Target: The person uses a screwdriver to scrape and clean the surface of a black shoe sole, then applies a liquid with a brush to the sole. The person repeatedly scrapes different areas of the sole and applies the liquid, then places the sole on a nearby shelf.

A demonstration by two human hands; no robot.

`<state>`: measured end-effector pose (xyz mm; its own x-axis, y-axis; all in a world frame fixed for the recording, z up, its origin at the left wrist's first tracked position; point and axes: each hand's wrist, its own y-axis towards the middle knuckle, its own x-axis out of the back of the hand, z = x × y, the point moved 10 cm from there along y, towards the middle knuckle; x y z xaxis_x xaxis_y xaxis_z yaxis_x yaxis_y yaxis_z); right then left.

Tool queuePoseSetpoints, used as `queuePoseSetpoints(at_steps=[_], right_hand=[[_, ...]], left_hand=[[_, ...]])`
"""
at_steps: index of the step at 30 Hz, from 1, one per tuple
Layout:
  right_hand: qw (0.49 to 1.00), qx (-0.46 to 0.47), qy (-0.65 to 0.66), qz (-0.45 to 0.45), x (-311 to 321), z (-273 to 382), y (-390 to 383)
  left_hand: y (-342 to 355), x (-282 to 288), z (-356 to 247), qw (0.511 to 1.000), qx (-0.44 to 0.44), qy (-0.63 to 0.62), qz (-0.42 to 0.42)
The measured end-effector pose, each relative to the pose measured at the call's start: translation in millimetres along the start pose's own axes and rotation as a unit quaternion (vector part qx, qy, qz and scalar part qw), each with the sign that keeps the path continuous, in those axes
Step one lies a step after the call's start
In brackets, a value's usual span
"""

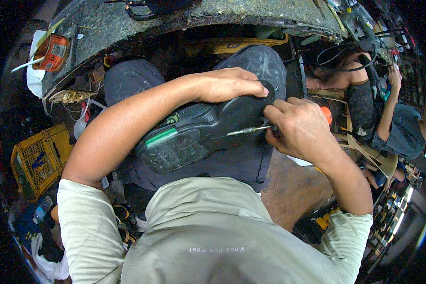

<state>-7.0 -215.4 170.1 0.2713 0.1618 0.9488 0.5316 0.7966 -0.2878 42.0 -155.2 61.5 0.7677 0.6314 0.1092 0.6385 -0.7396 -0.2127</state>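
Across my lap lies a black shoe (175, 154), its dark sole facing up and a green strip (161, 137) set near the heel. My left hand (236, 85) is wrapped over the toe end, pressing it against my thigh. In my right hand (298, 125), the fingers are closed on an awl (244, 131) with a slim metal shaft. The shaft points left over the sole; I cannot tell whether its tip touches or enters it. My fist hides most of the handle, and an orange piece (326, 115) shows beyond the knuckles.
A worn workbench (199, 19) runs across the far side, with an orange container (54, 52) at its left end. A yellow crate (40, 156) stands on the left. To the right another person (397, 128) sits close by, near cables and a wooden stool.
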Motion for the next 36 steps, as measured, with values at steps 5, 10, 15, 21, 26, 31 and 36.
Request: queuePoseSetpoints(at_steps=[5,10,15,21,26,31,36], right_hand=[[1.000,0.011,-0.003,-0.014,2,3,0],[1.000,0.008,0.005,-0.016,1,4,1],[1.000,0.012,0.004,-0.026,2,6,2],[1.000,0.011,0.011,-0.014,0,6,2],[1.000,-0.009,0.006,-0.001,3,-2,-5],[0.999,-0.031,0.000,0.018,-2,-8,-7],[0.994,-0.042,0.085,-0.060,19,-9,-11]], left_hand=[[-2,3,-4,1.000,-0.003,0.011,-0.010],[-6,4,-8,1.000,0.016,0.008,-0.003],[-8,5,-10,1.000,0.020,0.020,-0.004],[-9,5,-13,1.000,0.012,0.019,0.000],[-12,7,-9,0.999,0.034,0.030,-0.001],[-9,5,-8,0.999,0.037,-0.005,0.024],[-18,4,-14,0.996,0.055,-0.066,0.035]])
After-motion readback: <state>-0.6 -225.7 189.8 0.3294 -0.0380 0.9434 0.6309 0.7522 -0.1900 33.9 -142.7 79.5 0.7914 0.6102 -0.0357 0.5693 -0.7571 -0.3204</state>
